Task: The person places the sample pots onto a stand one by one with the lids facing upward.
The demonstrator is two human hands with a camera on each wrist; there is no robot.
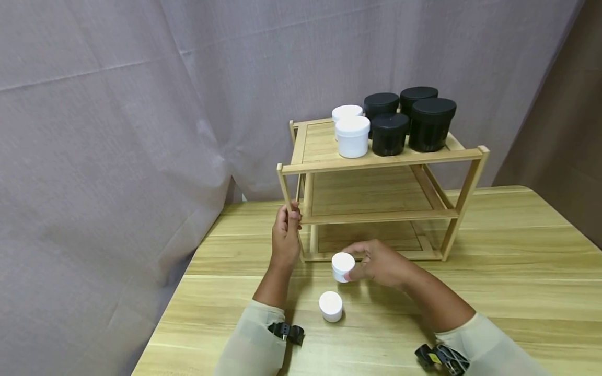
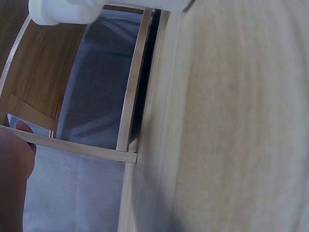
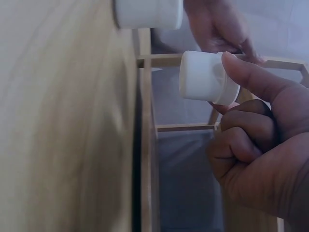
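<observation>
My left hand [image 1: 286,237] grips the front left post of a three-tier bamboo shelf [image 1: 371,193], at about the height of its middle tier. In front of the bottom tier, my right hand [image 1: 383,263] pinches a small white lidded jar [image 1: 342,268] between thumb and fingers. The right wrist view shows that same jar [image 3: 199,75] lifted off the table, the thumb at its lid and the other fingers curled below. A second small white jar [image 1: 331,307] stands on the table nearer to me, between my forearms.
On the shelf's top tier stand two larger white jars [image 1: 352,138] and several black jars [image 1: 390,136]. The middle and bottom tiers show bare wood. The wooden table [image 1: 226,292] extends to both sides, with a grey curtain [image 1: 117,156] behind and at left.
</observation>
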